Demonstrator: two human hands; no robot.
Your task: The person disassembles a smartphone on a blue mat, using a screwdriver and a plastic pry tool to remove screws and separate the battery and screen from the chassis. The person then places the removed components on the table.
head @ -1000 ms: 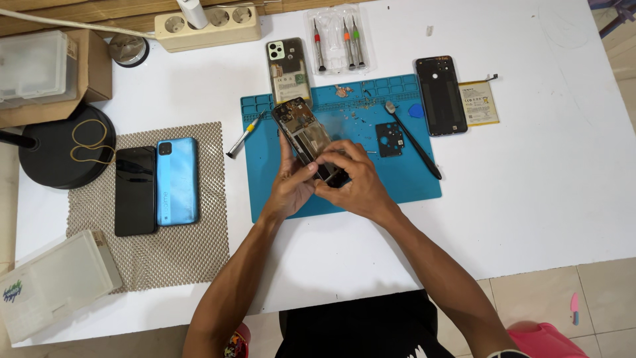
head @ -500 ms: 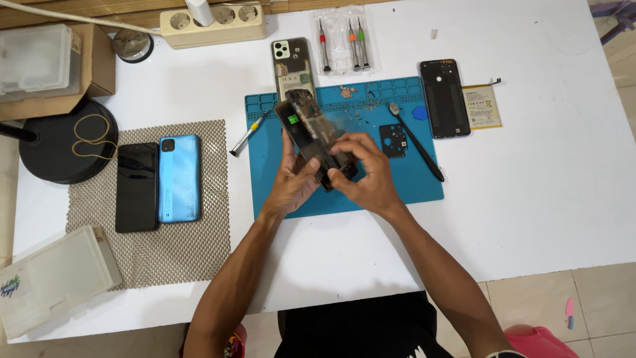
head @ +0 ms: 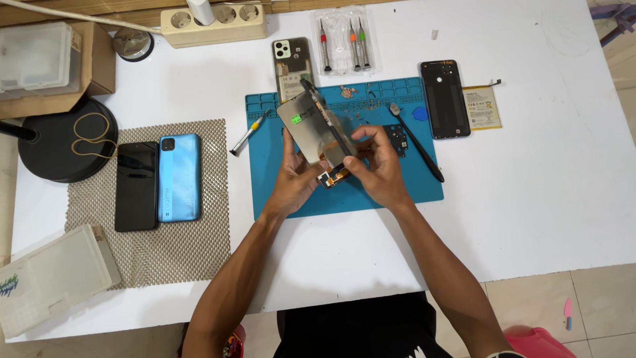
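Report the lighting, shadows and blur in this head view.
Head view: even, soft light over the white table; faint shadows under both forearms; the left hand and right hand slightly soft around the phone screen panel; the blue mat shows no glare; mild wide-angle bowing at the table edges.

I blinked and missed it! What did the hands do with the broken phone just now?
Both hands, left hand and right hand, lifted the opened phone higher and tipped it, so its flat grey panel now swings away from the frame. Both kept their grip. The blue phone, black phone and screwdrivers stayed put.
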